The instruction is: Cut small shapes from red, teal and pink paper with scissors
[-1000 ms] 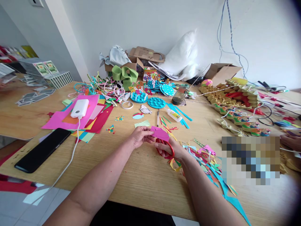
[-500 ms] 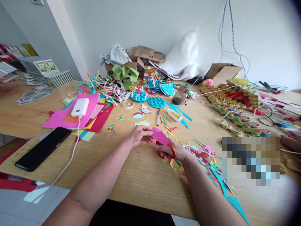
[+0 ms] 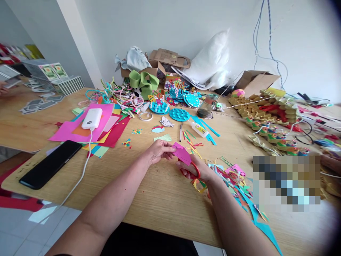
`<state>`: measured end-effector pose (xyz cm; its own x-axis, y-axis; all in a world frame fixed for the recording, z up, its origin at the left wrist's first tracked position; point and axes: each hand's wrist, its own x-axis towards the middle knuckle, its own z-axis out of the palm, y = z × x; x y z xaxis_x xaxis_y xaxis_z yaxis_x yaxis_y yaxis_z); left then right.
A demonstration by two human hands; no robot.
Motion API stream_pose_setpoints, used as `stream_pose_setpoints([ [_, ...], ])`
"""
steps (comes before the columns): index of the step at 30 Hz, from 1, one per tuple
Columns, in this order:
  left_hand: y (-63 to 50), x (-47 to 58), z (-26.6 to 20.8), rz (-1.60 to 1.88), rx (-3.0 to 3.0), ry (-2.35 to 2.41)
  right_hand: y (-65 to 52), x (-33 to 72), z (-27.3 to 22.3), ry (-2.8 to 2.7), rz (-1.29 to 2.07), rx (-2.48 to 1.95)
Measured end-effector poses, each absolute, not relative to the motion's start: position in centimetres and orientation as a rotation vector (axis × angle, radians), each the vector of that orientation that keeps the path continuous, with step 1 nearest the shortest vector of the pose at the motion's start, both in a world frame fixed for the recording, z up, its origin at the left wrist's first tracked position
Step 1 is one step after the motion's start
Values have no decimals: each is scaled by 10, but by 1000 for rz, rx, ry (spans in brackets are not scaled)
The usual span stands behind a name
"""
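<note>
My left hand (image 3: 160,152) pinches the left edge of a small piece of magenta paper (image 3: 182,153) with a drawn outline on it. Fingers of my right hand (image 3: 194,167) are wrapped round the red handles of a pair of scissors (image 3: 197,171). The scissors sit at the paper's lower right, and their blades are mostly hidden behind it. Just beyond my hands lie a pale green paper scrap (image 3: 163,137), a pen (image 3: 180,131) and a white glue bottle (image 3: 200,129). Two fish cutouts, one plain white (image 3: 166,122) and one coloured (image 3: 158,128), rest farther back.
Coloured paper scraps (image 3: 237,181) spread right of my right forearm. At left are a black phone (image 3: 50,164), a white power bank (image 3: 92,118) on paper sheets (image 3: 62,131), and its cable. Egg cartons (image 3: 266,106) stand back right. Another person's hand (image 3: 330,163) shows at the right edge.
The camera view has shifted slightly. Both hands keep nearly the same place, still holding the magenta paper and the scissors; the paper looks almost unchanged.
</note>
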<state>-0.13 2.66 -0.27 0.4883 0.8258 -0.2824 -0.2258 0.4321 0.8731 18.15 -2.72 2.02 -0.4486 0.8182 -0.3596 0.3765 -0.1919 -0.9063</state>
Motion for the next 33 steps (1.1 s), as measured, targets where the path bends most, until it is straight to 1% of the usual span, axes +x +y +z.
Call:
stream_pose_setpoints([
  [9,27,2,-5,794,750,800,-24,183,14,-1640,1675,-1409],
  [19,28,1,-9,774,835,782,-25,185,13,-1596,1732,-1425],
  [24,28,0,-8,742,908,833,-25,189,9,-1668,1766,-1373],
  [33,27,-2,-3,696,967,836,-26,186,20,-1791,1764,-1364],
])
